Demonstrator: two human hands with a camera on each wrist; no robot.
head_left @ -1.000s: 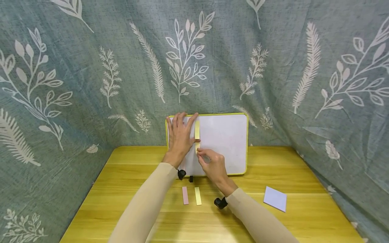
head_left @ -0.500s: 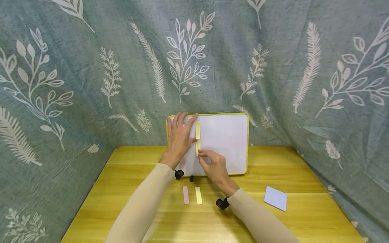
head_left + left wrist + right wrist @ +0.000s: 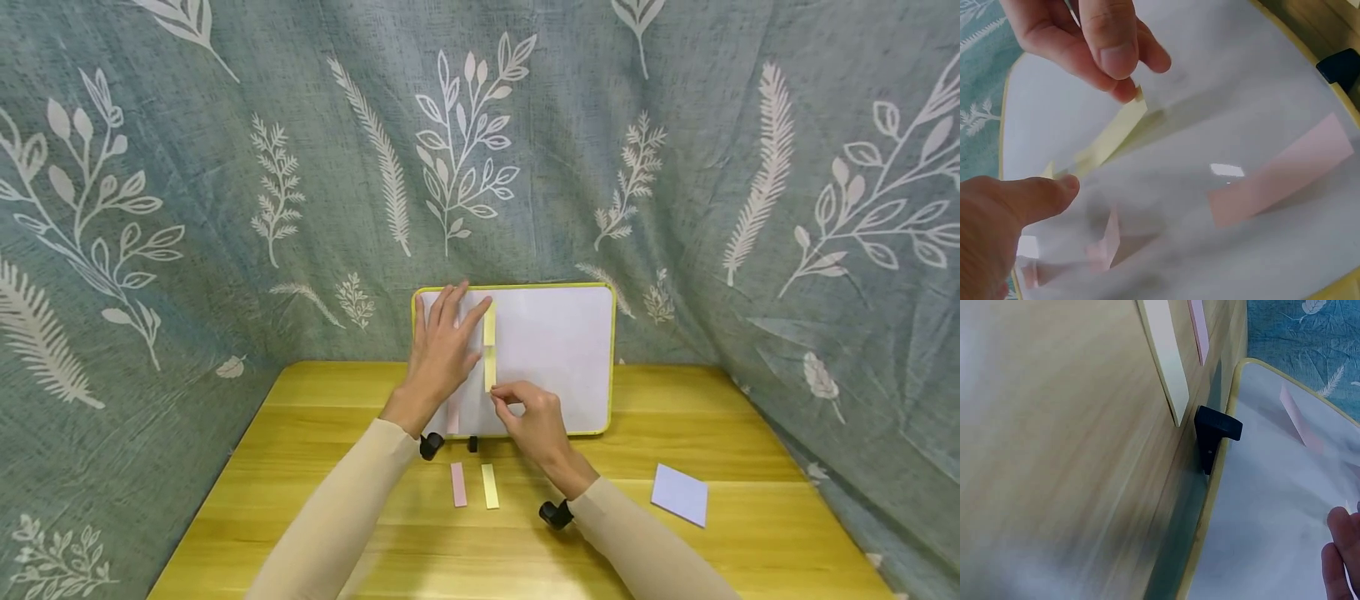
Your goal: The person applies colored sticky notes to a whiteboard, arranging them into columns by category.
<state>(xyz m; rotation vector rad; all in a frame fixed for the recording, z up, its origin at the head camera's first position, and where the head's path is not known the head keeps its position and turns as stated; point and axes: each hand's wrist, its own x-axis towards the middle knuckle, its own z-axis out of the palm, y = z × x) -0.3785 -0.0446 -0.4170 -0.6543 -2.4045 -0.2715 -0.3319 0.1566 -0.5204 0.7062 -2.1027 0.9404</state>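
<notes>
A whiteboard [image 3: 555, 358] with a yellow frame leans upright at the back of the table. My left hand [image 3: 441, 350] is spread over its left part, fingers extended, the index fingertip at the top of an upper yellow sticky strip [image 3: 490, 323]. Directly below that runs a second yellow sticky strip [image 3: 1113, 134], its lower end standing off the board. My right hand [image 3: 536, 421] pinches this lower end between thumb and index finger. Pink sticky strips [image 3: 1285, 172] are on the board's left side, partly hidden behind my left hand in the head view.
On the wooden table [image 3: 600, 550] in front of the board lie a pink strip [image 3: 458, 485] and a yellow strip [image 3: 490, 487]. A pale lilac square pad [image 3: 679, 495] lies to the right. A black clip [image 3: 1213, 431] sits at the board's bottom edge.
My left thumb has drawn back left from the yellow strips, and the left index fingertip has come down from the board's top edge. My right hand has shifted slightly down at the strip's lower end.
</notes>
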